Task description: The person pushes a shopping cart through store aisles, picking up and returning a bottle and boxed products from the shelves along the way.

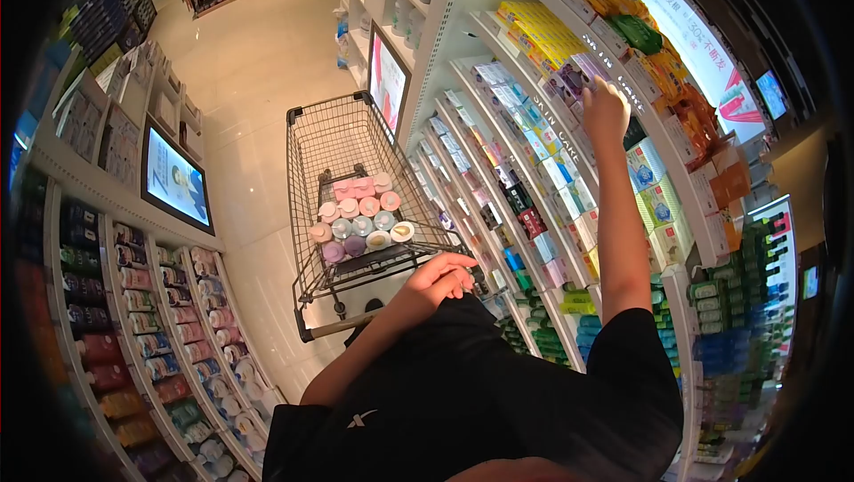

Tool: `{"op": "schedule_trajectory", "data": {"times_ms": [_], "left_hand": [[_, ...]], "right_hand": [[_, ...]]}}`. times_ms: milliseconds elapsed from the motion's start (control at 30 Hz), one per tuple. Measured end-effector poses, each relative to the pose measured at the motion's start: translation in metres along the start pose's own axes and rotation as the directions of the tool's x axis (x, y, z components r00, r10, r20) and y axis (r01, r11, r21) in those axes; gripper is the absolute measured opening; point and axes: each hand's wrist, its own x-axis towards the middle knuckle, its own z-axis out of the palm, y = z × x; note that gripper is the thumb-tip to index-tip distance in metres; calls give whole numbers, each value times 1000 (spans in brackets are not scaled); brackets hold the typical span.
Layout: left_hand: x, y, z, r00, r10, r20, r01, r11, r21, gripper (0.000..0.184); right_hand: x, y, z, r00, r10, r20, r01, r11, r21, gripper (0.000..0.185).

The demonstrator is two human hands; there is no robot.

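My right hand [607, 108] reaches out to the upper shelf on the right, its fingers at small purple boxes [583, 70] beside a row of yellow boxes [543, 30]. Whether it grips one is too small to tell. Low in front of my body, my left hand [440, 279] is near the cart's handle end, with its fingers bent; nothing can be made out in it. The wire shopping cart [307, 148] stands ahead, holding several pink, white and purple bottles [367, 206] at its near end.
Shelves of boxed goods [534, 140] run along the right side, with green bottles [712, 295] lower down. Packed shelves [133, 304] and a lit screen [176, 178] line the left. Tiled floor [245, 64] stretches ahead, and another screen [388, 82] stands beside the cart.
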Motion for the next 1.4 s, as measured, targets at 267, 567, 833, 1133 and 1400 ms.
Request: {"op": "schedule_trajectory", "data": {"times_ms": [267,567,833,1133,1400], "left_hand": [[-21,7,-10,999,-5,-51,3,999,-49,34],[-25,9,-12,1000,-2,-24,3,999,46,34],[-26,5,-10,999,-26,-21,27,998,58,34],[-39,-51,-64,962,-56,-266,150,926,347,27],[-134,-145,-152,845,-98,-525,517,401,756,35]], "right_hand": [[1,-4,12,999,39,32,-38,999,-22,38],[1,-3,4,998,48,42,-50,997,54,40],[-37,-15,-9,999,18,-34,-9,972,234,40],[-286,-128,3,782,-555,283,166,624,764,18],[-427,-173,12,823,-386,418,3,737,676,24]]}}
